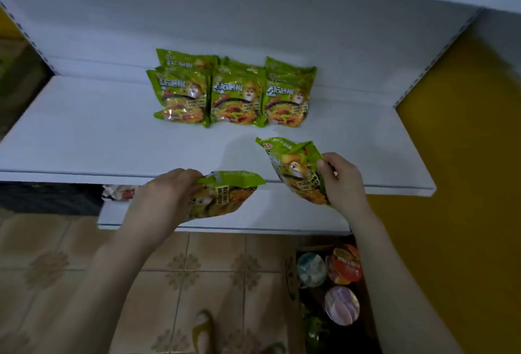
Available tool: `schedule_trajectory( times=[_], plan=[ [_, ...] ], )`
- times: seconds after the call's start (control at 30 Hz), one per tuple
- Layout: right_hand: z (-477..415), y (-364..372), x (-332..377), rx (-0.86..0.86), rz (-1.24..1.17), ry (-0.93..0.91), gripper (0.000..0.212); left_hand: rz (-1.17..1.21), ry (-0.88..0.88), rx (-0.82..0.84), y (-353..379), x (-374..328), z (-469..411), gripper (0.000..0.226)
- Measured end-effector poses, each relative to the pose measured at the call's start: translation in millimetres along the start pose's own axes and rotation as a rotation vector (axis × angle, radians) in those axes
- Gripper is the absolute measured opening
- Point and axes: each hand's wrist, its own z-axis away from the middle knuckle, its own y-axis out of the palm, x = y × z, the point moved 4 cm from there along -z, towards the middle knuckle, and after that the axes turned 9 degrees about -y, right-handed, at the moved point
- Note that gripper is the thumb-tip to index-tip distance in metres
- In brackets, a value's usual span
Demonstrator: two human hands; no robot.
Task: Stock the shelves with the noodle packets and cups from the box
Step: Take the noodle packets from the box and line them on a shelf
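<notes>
Several green noodle packets (231, 94) lie in three overlapping stacks near the back of a white shelf (84, 133). My left hand (160, 198) grips a green noodle packet (225, 195) just below the shelf's front edge. My right hand (342, 181) grips another green packet (293, 167), tilted over the shelf's front edge. The cardboard box (291, 274) sits on the floor at the lower right, with several noodle cups (345, 266) in it.
A lower white shelf (253, 224) juts out under the upper one, with a red-and-white package (118, 192) on it at the left. Yellow wall panels flank the shelving on the right. My slippered foot (204, 331) stands on the tiled floor.
</notes>
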Motion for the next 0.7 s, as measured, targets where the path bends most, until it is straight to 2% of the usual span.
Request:
schedule_trajectory(
  times=[0.1,0.17,0.33,0.43,0.57,0.7],
  plan=[
    [-21.4,34.4,18.7,0.025,0.012,-0.039,0.024,-0.058,-0.101,-0.009,-17.9,42.6,2.9,0.022],
    [-35.2,55.9,32.1,0.025,-0.004,-0.073,0.024,-0.092,-0.131,-0.003,-27.8,65.7,3.9,0.017],
    [-72.3,99.7,58.4,0.050,-0.112,-0.092,0.020,-0.114,-0.236,-0.035,-43.7,112.0,2.4,0.019],
    [-97.1,122.9,65.5,0.109,-0.127,-0.102,0.026,-0.105,-0.297,-0.065,-47.1,129.1,-0.6,0.020],
    [-125.8,149.8,61.6,0.132,-0.194,-0.050,0.019,-0.120,-0.371,-0.064,-47.0,150.2,-6.2,0.021],
    [-150.5,174.7,52.9,0.155,-0.259,-0.005,0.021,-0.121,-0.422,-0.089,-48.8,162.4,-10.3,0.022]
  ],
)
